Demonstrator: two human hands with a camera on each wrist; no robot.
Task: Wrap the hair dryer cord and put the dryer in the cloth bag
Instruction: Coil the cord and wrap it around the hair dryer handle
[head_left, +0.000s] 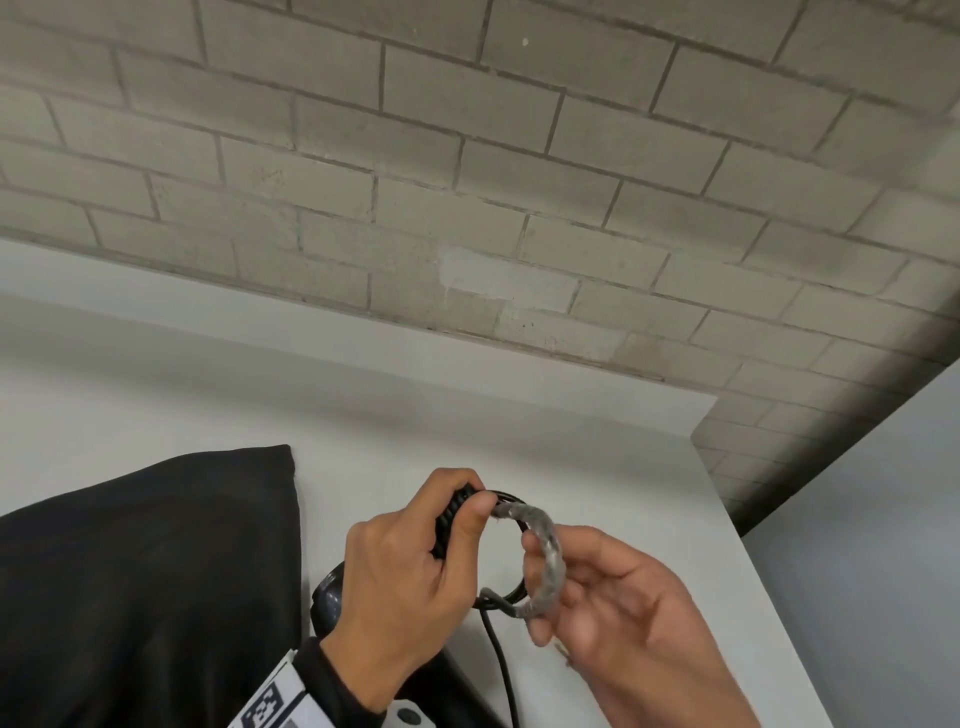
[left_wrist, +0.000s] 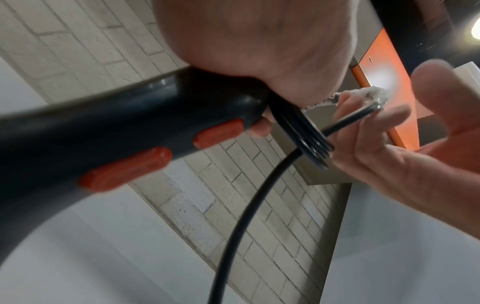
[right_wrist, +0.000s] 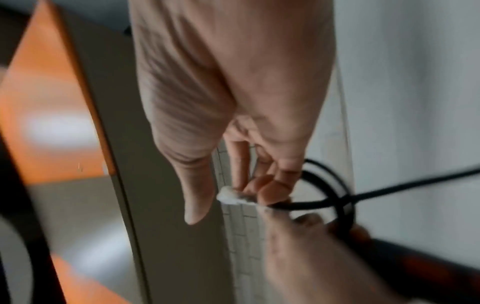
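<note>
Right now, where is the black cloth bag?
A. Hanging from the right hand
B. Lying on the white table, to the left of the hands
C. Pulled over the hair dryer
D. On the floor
B: in the head view the black cloth bag lies flat on the white table, left of the left hand, and neither hand holds it.

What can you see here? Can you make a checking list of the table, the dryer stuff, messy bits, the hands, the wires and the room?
Surface: white table, bare where visible.
Job's things: hair dryer, dark with orange buttons, held above the table; black cloth bag lies on the left.
Clutter: nothing seen.
Grippers: left hand grips the coil; right hand fingers the grey wrap on the coil.
Cables: black cord looped, one strand hanging.
Surroundings: brick wall behind.
</note>
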